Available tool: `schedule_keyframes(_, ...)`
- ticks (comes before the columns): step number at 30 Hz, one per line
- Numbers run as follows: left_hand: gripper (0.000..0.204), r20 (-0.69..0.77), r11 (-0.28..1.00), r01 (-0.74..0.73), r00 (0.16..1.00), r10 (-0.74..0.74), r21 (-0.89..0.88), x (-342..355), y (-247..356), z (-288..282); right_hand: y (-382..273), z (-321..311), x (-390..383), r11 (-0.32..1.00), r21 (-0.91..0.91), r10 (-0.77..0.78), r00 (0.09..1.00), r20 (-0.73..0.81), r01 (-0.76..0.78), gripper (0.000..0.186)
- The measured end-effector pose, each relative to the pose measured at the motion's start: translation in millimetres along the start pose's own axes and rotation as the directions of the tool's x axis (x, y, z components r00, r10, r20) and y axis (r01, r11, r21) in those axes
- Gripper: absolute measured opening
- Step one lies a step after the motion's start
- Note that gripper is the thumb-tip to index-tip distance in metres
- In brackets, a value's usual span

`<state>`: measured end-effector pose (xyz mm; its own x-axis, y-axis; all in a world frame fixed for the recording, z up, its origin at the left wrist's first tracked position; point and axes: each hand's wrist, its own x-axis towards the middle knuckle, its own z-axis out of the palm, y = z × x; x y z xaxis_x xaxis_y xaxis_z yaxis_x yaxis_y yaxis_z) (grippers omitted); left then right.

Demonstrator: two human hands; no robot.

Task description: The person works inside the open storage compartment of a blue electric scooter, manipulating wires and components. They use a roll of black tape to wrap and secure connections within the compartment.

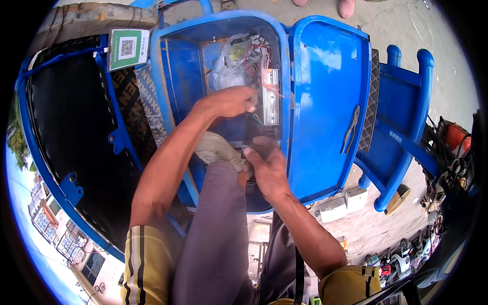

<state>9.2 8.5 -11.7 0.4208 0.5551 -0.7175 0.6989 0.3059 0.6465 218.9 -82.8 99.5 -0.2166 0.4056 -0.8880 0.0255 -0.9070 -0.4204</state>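
Note:
An open blue metal box point(180, 76) holds a silver finned controller point(270, 96), bundled wires point(256, 58) and a crumpled plastic bag point(226, 71). My left hand point(236, 101) has curled fingers just left of the controller; what they grip is hidden. Below it, near some dark cables, my right hand point(267, 162) is closed around something blurred and partly hidden. A beige cloth-like item point(213, 147) lies between my left forearm and my raised knee point(218, 203). Pliers point(349, 129) rest on the open blue lid point(325, 76) to the right.
A black padded seat point(71, 132) is at left, with a green-bordered code sign point(128, 51) above. A blue tubular frame point(396, 127) and pale blocks point(344, 203) sit right. Someone else's pink shoes point(345, 7) show at top. Parked scooters point(401, 259) stand lower right.

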Motion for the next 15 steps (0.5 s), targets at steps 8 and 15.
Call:
schedule_keyframes(8,0.019,0.130,0.998,0.031,0.991,-0.038,0.054,15,5,0,10,6,4,0.995,0.102,0.007,1.000,0.014,-0.008,0.039)
schedule_keyframes(15,0.017,0.144,0.993,0.009,0.989,-0.025,0.115,14,2,1,9,12,2,0.989,0.139,0.041,0.999,0.016,-0.043,0.041)
